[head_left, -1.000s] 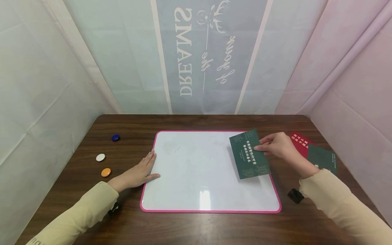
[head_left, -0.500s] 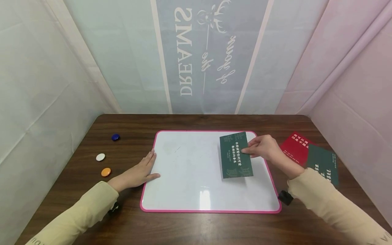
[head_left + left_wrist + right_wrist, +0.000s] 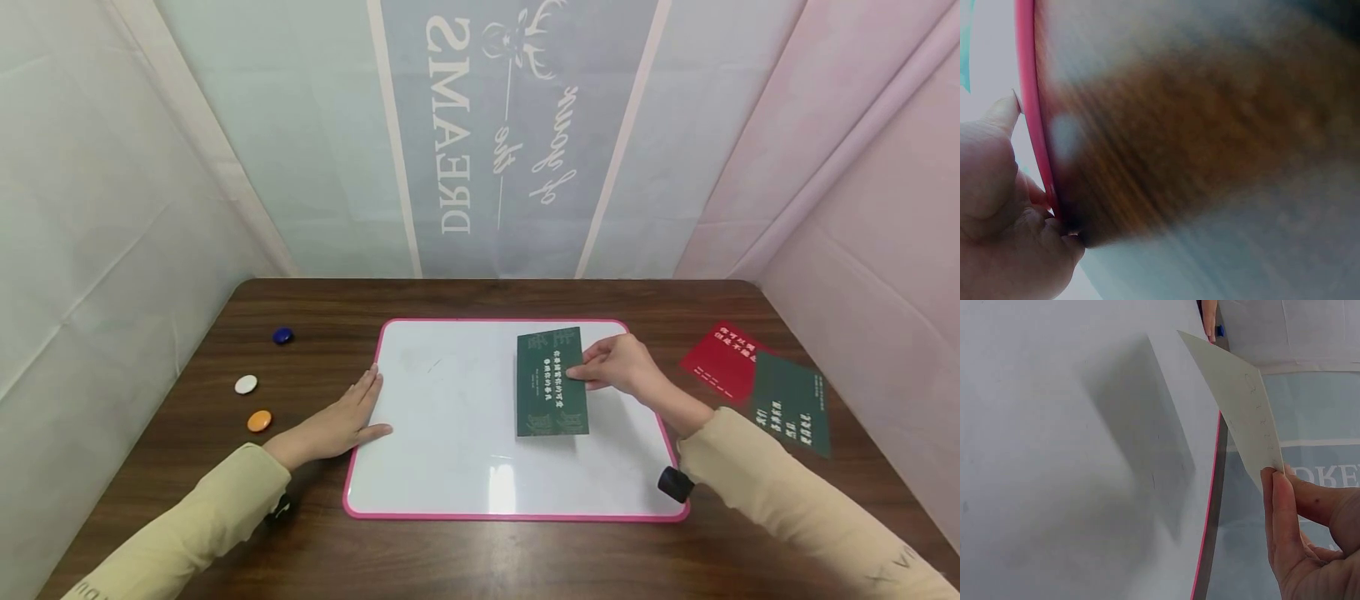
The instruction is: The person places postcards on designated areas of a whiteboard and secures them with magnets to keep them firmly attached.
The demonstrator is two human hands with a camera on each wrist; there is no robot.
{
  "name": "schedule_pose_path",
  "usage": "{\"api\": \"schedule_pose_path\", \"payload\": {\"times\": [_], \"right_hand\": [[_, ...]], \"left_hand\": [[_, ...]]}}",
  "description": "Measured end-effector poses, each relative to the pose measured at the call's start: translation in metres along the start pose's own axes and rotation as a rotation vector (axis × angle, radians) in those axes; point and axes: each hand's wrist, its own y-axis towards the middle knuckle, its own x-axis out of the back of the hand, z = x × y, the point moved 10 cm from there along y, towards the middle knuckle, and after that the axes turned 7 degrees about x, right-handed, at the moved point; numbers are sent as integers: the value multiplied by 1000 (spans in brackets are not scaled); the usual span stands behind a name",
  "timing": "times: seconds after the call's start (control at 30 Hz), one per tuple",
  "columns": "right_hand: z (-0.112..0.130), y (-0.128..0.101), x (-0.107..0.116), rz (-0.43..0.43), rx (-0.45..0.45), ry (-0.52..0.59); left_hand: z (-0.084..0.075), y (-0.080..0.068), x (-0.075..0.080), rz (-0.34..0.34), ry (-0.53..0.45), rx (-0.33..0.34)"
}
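Observation:
My right hand point(image 3: 618, 367) pinches the right edge of a dark green card point(image 3: 550, 383) printed with white characters. The card hangs just above a whiteboard point(image 3: 442, 467) with a pink rim, right of its middle. From below, the right wrist view shows the card's pale back point(image 3: 1235, 387) and its shadow on the board, so the two are apart there. My left hand point(image 3: 341, 425) rests with extended fingers on the board's left edge; in the left wrist view the thumb and fingers lie about the pink rim point(image 3: 1032, 112).
Left of the board lie a blue round magnet point(image 3: 282, 336), a white one point(image 3: 246, 384) and an orange one point(image 3: 259, 421). On the right, a red card point(image 3: 720, 367) lies partly under another green card point(image 3: 795, 404). Fabric curtains point(image 3: 510, 167) enclose the wooden table point(image 3: 465, 558).
My right hand has carried the green card leftward over the whiteboard, and the card has turned more upright in the head view. The left hand has stayed in place.

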Motion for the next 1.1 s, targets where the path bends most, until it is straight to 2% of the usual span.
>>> {"api": "schedule_pose_path", "payload": {"times": [0.17,0.4,1.1], "right_hand": [[6,2,-9,1,17,22],[10,4,-18,-13,9,28],[20,16,-53,-4,-9,128]], "left_hand": [[-2,-1,2,-5,-7,-7],[0,-1,1,12,-15,19],[1,0,-1,4,-6,3]]}}
